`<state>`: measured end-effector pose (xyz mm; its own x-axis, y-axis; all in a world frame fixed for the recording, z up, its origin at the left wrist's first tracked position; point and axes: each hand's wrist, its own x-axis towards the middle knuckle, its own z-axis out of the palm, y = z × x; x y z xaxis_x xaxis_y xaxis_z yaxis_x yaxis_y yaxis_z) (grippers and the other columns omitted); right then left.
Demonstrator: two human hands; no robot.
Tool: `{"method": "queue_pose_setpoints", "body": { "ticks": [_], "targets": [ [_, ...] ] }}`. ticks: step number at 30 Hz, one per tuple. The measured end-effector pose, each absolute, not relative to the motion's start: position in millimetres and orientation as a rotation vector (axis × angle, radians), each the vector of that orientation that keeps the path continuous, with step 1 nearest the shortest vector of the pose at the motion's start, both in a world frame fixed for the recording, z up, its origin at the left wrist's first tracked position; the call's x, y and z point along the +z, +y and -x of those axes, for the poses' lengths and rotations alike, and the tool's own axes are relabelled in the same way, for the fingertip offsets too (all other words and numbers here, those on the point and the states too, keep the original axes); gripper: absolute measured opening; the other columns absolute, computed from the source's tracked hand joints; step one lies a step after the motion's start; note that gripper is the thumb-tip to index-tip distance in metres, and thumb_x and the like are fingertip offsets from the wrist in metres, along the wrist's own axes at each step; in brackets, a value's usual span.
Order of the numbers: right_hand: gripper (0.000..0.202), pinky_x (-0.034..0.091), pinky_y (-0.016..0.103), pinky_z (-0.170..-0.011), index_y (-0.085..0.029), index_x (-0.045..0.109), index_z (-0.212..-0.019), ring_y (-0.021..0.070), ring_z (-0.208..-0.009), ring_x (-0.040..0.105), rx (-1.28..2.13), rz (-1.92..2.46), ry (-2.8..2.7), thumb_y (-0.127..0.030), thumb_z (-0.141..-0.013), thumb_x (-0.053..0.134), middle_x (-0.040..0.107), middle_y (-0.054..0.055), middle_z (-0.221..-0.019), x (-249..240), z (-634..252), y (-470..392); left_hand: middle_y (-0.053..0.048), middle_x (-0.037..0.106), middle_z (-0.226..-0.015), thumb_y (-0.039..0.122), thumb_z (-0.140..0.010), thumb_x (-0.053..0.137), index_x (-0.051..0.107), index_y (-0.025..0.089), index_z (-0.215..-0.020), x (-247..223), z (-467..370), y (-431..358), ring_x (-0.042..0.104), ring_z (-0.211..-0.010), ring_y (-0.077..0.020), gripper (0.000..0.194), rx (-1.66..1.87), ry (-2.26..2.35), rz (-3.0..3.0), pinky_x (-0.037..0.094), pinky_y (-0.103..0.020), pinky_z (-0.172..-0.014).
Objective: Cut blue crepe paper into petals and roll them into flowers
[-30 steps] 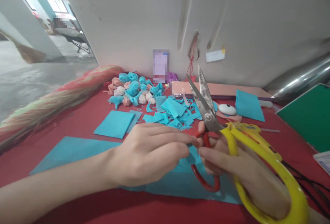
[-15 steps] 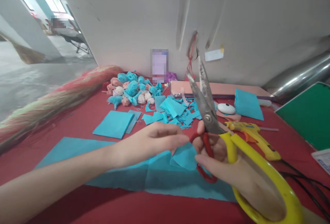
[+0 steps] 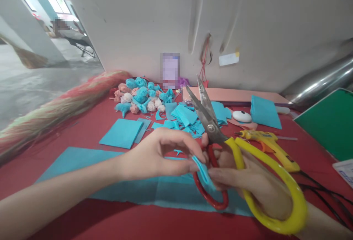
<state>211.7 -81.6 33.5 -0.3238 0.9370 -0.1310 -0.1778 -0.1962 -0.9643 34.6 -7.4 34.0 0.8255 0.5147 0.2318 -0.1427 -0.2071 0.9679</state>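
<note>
well, in the head view the left hand (image 3: 150,156) has thumb and fingers closed on one end of a folded blue piece (image 3: 203,172); the right hand (image 3: 255,184), curled with the scissors (image 3: 211,128) looped over it, pinches the other end. the piece sits by the scissors' red handle, the glue gun (image 3: 271,146) right of the scissors, flowers (image 3: 142,93) far left of them.

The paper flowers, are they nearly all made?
The pink, white and blue flowers heaped at the back look done. The left hand and right hand hold a small folded blue piece, the right also the open scissors. The big blue sheet and flat blue square seem left, so probably not all made.
</note>
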Motion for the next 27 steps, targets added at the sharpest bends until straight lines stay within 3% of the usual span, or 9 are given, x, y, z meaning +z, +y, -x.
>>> {"method": "queue_pose_setpoints", "body": {
  "ticks": [2,6,10,13,16,20,24,26,27],
  "targets": [
    [0.039,0.033,0.015,-0.044,-0.015,0.038,-0.05,0.0049,-0.048,0.037,1.65,0.967,-1.114,-0.028,-0.072,0.067,0.038,-0.005,-0.054,27.6,-211.3,-79.6,-0.001,0.066,-0.076,0.005,-0.072,0.063,0.064,0.016,-0.079,35.0,-34.1,-6.5,0.061,-0.071,-0.0095,0.013,0.769,0.293,-1.899,0.048,-0.016,-0.066],
    [0.038,0.031,0.017,-0.044,-0.015,0.044,-0.057,0.0046,-0.046,0.034,1.666,1.044,-0.987,-0.041,-0.076,0.062,0.039,-0.004,-0.057,18.4,-210.2,-76.8,-0.007,0.068,-0.076,0.002,-0.072,0.06,0.063,0.011,-0.084,36.8,-30.0,-1.2,0.062,-0.068,-0.0135,0.016,1.083,0.103,-2.575,0.049,-0.022,-0.065],
    [0.042,0.03,0.018,-0.045,-0.015,0.038,-0.051,0.0054,-0.046,0.034,1.666,1.062,-1.019,-0.037,-0.073,0.066,0.036,-0.005,-0.05,17.8,-210.8,-76.5,-0.007,0.069,-0.076,0.01,-0.075,0.06,0.062,0.011,-0.087,34.8,-26.4,-2.5,0.062,-0.067,-0.0171,0.012,1.18,-0.154,-3.061,0.048,-0.028,-0.067],
    [0.045,0.032,0.018,-0.045,-0.016,0.031,-0.048,0.0057,-0.047,0.034,1.577,1.069,-1.073,-0.028,-0.071,0.068,0.033,-0.006,-0.049,22.2,-212.6,-77.7,-0.004,0.068,-0.081,0.009,-0.079,0.053,0.058,0.014,-0.092,33.8,-30.1,-8.0,0.062,-0.072,-0.0145,0.014,1.049,0.241,-2.876,0.046,-0.024,-0.065],
    [0.046,0.031,0.018,-0.044,-0.016,0.029,-0.046,0.0057,-0.046,0.031,1.534,1.086,-1.101,-0.024,-0.074,0.063,0.031,-0.005,-0.051,29.6,-213.9,-79.0,-0.001,0.064,-0.077,0.019,-0.086,0.041,0.056,0.016,-0.085,36.8,-36.8,-10.6,0.06,-0.068,-0.0114,0.015,0.544,0.674,-2.3,0.045,-0.019,-0.058],
    [0.034,0.033,0.02,-0.045,-0.017,0.042,-0.047,0.0068,-0.046,0.029,1.483,1.151,-1.26,-0.022,-0.076,0.059,0.035,-0.005,-0.05,31.4,-213.2,-79.3,-0.003,0.059,-0.06,0.039,-0.091,0.021,0.053,0.014,-0.058,39.4,-42.6,-9.7,0.054,-0.054,-0.0109,0.051,0.073,0.591,-1.705,0.046,-0.021,-0.057],
    [0.024,0.036,0.02,-0.046,-0.018,0.048,-0.053,0.0072,-0.044,0.031,1.3,1.19,-1.299,-0.024,-0.07,0.063,0.033,-0.006,-0.047,21.1,-210.8,-79.1,0.003,0.046,-0.046,0.04,-0.085,0.042,0.048,0.015,-0.052,37.1,-42.5,-10.6,0.043,-0.044,-0.0075,0.042,-0.008,0.538,-1.595,0.04,-0.019,-0.051],
    [0.012,0.036,0.019,-0.044,-0.02,0.056,-0.071,0.0078,-0.044,0.036,1.319,1.203,-1.266,-0.027,-0.07,0.066,0.037,-0.006,-0.048,18.6,-209.8,-79.1,0.004,0.042,-0.045,0.036,-0.084,0.047,0.047,0.015,-0.053,37.0,-40.6,-10.3,0.041,-0.044,-0.0066,0.037,0.001,0.538,-1.58,0.037,-0.018,-0.049],
    [0.016,0.036,0.019,-0.043,-0.02,0.056,-0.082,0.008,-0.044,0.037,1.357,1.203,-1.216,-0.029,-0.072,0.064,0.041,-0.006,-0.05,18.6,-209.4,-78.9,0.004,0.042,-0.046,0.035,-0.085,0.046,0.047,0.015,-0.054,37.4,-39.2,-9.5,0.04,-0.044,-0.0066,0.036,0.018,0.539,-1.571,0.037,-0.018,-0.049]
  ]
}}
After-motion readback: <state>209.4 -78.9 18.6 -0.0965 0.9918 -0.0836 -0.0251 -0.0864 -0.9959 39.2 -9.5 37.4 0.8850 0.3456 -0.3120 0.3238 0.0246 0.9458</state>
